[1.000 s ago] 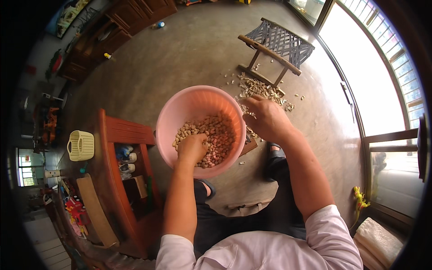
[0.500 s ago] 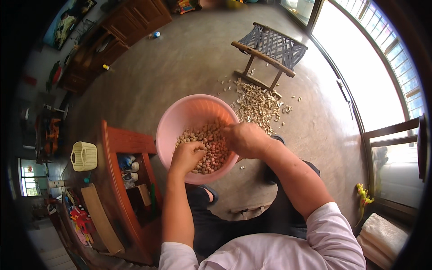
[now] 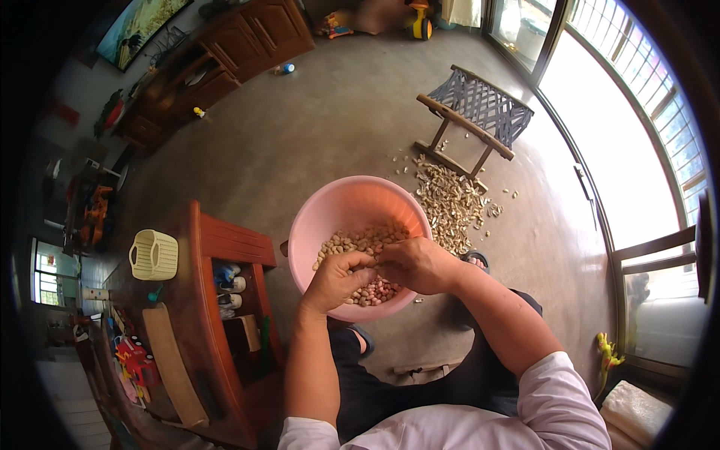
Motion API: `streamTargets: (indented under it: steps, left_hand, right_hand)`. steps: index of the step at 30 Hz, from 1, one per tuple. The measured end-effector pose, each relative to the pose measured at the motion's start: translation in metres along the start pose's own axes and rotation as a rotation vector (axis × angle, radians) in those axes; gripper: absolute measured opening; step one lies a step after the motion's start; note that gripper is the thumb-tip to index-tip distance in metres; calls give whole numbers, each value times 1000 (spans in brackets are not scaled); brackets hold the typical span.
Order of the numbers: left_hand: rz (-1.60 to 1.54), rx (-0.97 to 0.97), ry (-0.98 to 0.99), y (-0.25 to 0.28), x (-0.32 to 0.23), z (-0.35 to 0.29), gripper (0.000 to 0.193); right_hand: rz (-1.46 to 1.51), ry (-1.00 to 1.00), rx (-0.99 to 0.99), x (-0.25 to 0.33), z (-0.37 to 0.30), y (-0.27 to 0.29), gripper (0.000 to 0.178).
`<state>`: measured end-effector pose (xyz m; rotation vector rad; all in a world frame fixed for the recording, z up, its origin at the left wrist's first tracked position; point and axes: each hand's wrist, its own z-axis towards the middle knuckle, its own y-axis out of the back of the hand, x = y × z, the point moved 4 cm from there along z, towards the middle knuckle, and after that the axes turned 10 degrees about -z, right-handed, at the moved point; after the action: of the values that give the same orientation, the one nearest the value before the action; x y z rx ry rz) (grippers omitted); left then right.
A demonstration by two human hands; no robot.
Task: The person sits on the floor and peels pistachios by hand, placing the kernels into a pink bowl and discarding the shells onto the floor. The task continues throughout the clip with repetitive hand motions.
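Over the pink plastic basin, my left hand and my right hand meet, fingertips pinched close together. Whatever sits between the fingers is too small and covered to make out. Inside the basin lie peanuts in their shells, tan and heaped toward the far side. Pinkish shelled peanut kernels gather at the near side, partly under my hands. On the floor just beyond the basin's right rim spreads a pile of empty peanut shells.
A low stool with a woven dark strap seat stands behind the shells. Left of the basin is a reddish wooden table with open shelves, bearing a cream plastic basket and toys. Glass sliding doors line the right side.
My right hand has come down from the basin's right side to meet my left hand, which was apart from it. The whole view has shifted, so the basin appears farther right and lower.
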<state>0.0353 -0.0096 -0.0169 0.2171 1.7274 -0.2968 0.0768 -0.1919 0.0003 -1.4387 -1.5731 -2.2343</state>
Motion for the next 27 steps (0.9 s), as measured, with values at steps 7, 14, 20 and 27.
streamTargets:
  steps: [7, 14, 20, 27]
  left_hand:
    - [71, -79, -91, 3, 9, -3, 13]
    - [75, -144, -232, 0, -1, -4, 14]
    - [-47, -269, -220, -6, -7, 0, 15]
    - [159, -276, -289, -4, -4, 0, 13]
  right_hand:
    - [-63, -8, -19, 0, 4, -12, 21]
    - [84, 67, -182, 5, 5, -10, 15]
    - [191, -9, -272, 4, 6, -4, 13]
    - [132, -32, -236, 2, 8, 3, 18]
